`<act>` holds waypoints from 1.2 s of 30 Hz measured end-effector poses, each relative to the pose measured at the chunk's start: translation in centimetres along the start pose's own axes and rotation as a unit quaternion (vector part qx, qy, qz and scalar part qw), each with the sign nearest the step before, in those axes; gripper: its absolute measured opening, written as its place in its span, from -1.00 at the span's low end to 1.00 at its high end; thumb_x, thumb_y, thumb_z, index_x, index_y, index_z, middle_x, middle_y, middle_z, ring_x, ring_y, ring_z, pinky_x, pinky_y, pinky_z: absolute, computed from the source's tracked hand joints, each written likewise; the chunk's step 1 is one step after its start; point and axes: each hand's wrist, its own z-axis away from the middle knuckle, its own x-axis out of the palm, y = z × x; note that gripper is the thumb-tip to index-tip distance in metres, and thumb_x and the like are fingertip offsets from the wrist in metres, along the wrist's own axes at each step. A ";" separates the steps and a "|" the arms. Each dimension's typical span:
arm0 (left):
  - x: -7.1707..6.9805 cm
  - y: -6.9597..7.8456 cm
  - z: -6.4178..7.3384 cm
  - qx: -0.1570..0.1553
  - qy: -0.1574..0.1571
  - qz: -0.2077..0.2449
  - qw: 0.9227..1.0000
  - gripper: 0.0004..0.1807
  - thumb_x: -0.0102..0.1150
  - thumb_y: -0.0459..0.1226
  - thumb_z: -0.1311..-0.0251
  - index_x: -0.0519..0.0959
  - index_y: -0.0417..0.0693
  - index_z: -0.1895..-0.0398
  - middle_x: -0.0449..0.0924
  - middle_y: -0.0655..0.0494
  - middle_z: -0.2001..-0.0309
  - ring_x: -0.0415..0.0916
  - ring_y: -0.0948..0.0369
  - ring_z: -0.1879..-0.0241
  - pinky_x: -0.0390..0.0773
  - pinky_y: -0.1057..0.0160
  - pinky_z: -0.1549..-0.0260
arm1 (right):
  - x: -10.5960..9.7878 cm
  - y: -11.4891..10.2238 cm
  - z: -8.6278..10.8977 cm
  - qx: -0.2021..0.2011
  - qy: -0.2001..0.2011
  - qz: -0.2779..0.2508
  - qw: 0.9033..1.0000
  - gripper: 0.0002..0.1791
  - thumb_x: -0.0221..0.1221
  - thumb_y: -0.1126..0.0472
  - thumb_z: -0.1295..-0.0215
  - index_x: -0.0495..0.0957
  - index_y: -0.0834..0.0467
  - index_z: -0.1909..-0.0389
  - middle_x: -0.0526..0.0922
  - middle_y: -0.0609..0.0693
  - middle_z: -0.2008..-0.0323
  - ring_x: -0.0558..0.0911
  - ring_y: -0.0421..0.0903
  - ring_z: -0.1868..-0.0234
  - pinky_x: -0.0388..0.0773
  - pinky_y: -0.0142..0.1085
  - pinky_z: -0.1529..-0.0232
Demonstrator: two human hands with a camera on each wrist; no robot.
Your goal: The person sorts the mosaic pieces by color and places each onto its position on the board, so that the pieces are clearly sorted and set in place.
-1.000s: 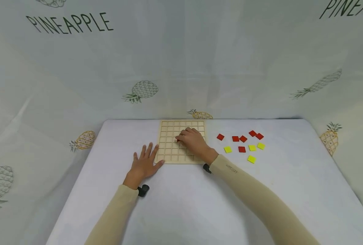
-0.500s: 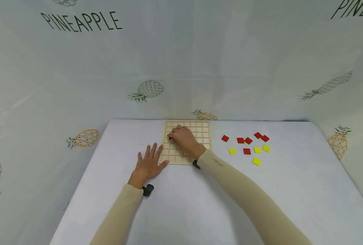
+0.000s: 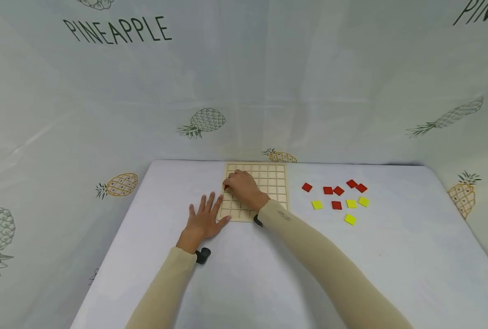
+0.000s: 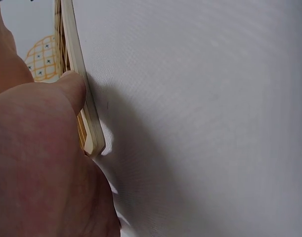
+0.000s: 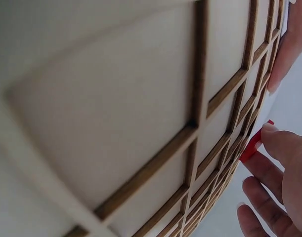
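Red and thin, a flat tile (image 5: 250, 149) is pinched between thumb and fingers of our right hand (image 3: 244, 188), stretched across the pale wooden, grid-ribbed board (image 3: 276, 182) at its left edge. From the right wrist we see it tilted, its longer visible axis rising rightward. Our left hand (image 3: 202, 224) lies palm down, fingers spread, at the board's near left corner. Square red tiles (image 3: 336, 205) and yellow tiles (image 3: 350, 220) lie right of the board.

Head view | ten-to-eleven o'clock: "PINEAPPLE" lettering (image 3: 117, 30) on backdrop cloth (image 3: 252, 68) | two o'clock: "PINE" lettering (image 3: 479, 11), cut off, same cloth | five o'clock: small script (image 3: 284, 215) on right sleeve (image 3: 326, 262), illegible
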 end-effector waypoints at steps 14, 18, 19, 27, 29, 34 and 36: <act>0.2 -0.1 -0.2 0.000 0.003 0.000 1.000 -0.09 -0.27 0.29 -0.60 -0.21 0.06 -0.77 -0.40 -0.11 -0.74 -0.41 -0.20 -0.70 -0.22 -0.50 -0.50 | 0.0 -0.4 -0.9 0.025 -0.030 0.014 0.999 -0.82 0.30 0.09 -0.50 0.78 0.00 0.01 0.75 -0.07 0.02 0.63 -0.05 -0.13 0.52 -0.10 -0.35; 0.2 -0.1 -0.2 -0.003 0.000 0.003 1.000 -0.08 -0.26 0.30 -0.59 -0.23 0.08 -0.77 -0.42 -0.10 -0.74 -0.43 -0.19 -0.70 -0.24 -0.50 -0.51 | 0.0 -0.4 -0.9 0.026 -0.027 0.020 0.999 -0.80 0.30 0.07 -0.48 0.79 0.00 0.00 0.76 -0.07 0.02 0.64 -0.05 -0.11 0.55 -0.11 -0.31; 0.2 -0.1 -0.2 -0.004 -0.002 0.003 1.000 -0.08 -0.27 0.30 -0.59 -0.24 0.08 -0.77 -0.43 -0.09 -0.74 -0.44 -0.18 -0.70 -0.25 -0.49 -0.51 | 0.0 -0.4 -0.8 0.026 -0.025 0.020 0.999 -0.80 0.31 0.08 -0.48 0.79 0.00 0.00 0.77 -0.07 0.02 0.65 -0.05 -0.10 0.56 -0.11 -0.30; 0.6 0.0 -0.7 -0.002 0.001 0.013 1.000 -0.08 -0.26 0.29 -0.59 -0.22 0.08 -0.77 -0.42 -0.09 -0.74 -0.44 -0.18 -0.70 -0.26 -0.49 -0.51 | 0.2 -0.1 -0.3 0.029 -0.015 0.025 0.999 -0.80 0.31 0.09 -0.47 0.82 0.00 0.01 0.81 -0.13 0.05 0.68 -0.07 -0.06 0.62 -0.14 -0.20; 0.7 0.0 -0.7 -0.001 0.000 0.013 1.000 -0.09 -0.28 0.29 -0.59 -0.23 0.08 -0.77 -0.43 -0.09 -0.74 -0.45 -0.18 -0.70 -0.28 -0.49 -0.51 | 0.3 0.0 -0.1 0.027 -0.021 0.034 0.999 -0.79 0.30 0.10 -0.49 0.82 -0.01 -0.02 0.81 -0.14 0.03 0.68 -0.07 -0.06 0.61 -0.16 -0.19; 0.2 0.2 -0.2 -0.003 0.001 0.025 1.000 -0.09 -0.23 0.24 -0.60 -0.21 0.02 -0.77 -0.41 -0.14 -0.74 -0.46 -0.20 -0.70 -0.32 -0.49 -0.50 | -0.4 0.2 1.0 0.026 -0.028 0.052 0.998 -0.74 0.31 0.11 -0.49 0.78 -0.05 -0.13 0.79 -0.15 -0.10 0.66 -0.06 -0.17 0.57 -0.14 -0.28; -0.2 0.2 0.1 -0.003 0.002 0.031 1.000 -0.10 -0.20 0.22 -0.60 -0.18 0.00 -0.76 -0.39 -0.16 -0.74 -0.45 -0.21 -0.70 -0.33 -0.49 -0.50 | -1.1 0.4 1.8 0.027 -0.021 0.053 0.998 -0.70 0.34 0.10 -0.47 0.76 -0.06 -0.16 0.76 -0.14 -0.16 0.65 -0.06 -0.22 0.55 -0.12 -0.32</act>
